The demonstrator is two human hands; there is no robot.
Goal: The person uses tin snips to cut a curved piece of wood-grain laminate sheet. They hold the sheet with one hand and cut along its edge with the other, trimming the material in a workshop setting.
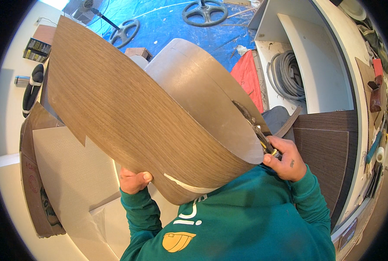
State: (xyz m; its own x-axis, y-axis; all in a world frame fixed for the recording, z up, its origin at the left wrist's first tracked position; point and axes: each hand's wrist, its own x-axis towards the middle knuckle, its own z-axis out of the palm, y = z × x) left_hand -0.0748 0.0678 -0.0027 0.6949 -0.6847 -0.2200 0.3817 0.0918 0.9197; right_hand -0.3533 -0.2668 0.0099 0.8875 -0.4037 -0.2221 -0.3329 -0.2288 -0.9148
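A long wood-grain laminate sheet [124, 100] curls in a loop in front of me, its plain beige-grey back showing inside the curve. My left hand [134, 180] grips the lower edge, thumb on the wood-grain face and fingers hidden behind. At the sheet's right edge, my right hand [287, 160] is closed round a pair of snips [258, 129] with dark blades and some yellow near the grip. The blades lie along the sheet at that edge; whether they are parted is unclear. A pale strip [187, 184] shows on the sheet's lower curve.
An open cardboard box [35, 174] stands at the left. Ahead lies a blue tarp [159, 28] with round black stand bases [205, 14]. A red cloth [249, 80] and coiled grey hose [285, 75] sit near a white cabinet [313, 65]. Several tools line the right-hand bench.
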